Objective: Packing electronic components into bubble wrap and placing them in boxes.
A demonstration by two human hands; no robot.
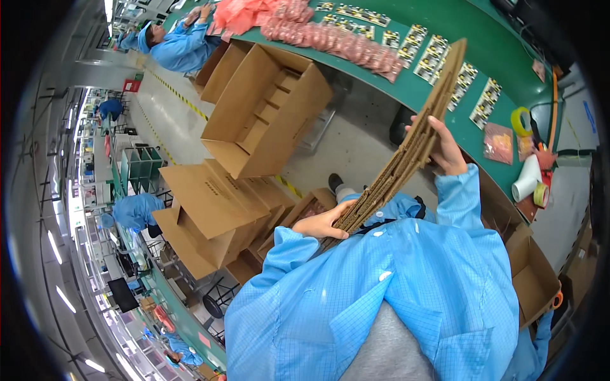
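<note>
A stack of flat brown cardboard sheets (395, 170), held on edge and slanting up to the right, is between my two hands in front of my body. My left hand (322, 221) grips its lower left end, thumb on the near side. Higher up, my right hand (448, 147) is closed around the far right side, with fingertips showing past the edge. The upper end of the stack reaches over the green table (460, 28) and partly covers the rows of small circuit boards (434, 56) lying there.
An open cardboard box (219, 143) stands beyond the stack, left of the table. More cartons (213, 203) are piled at left. Pink bubble-wrap packs (337, 44), yellow tape (521, 120) and a white roll (526, 179) lie on the table. A co-worker (181, 47) sits at the far left.
</note>
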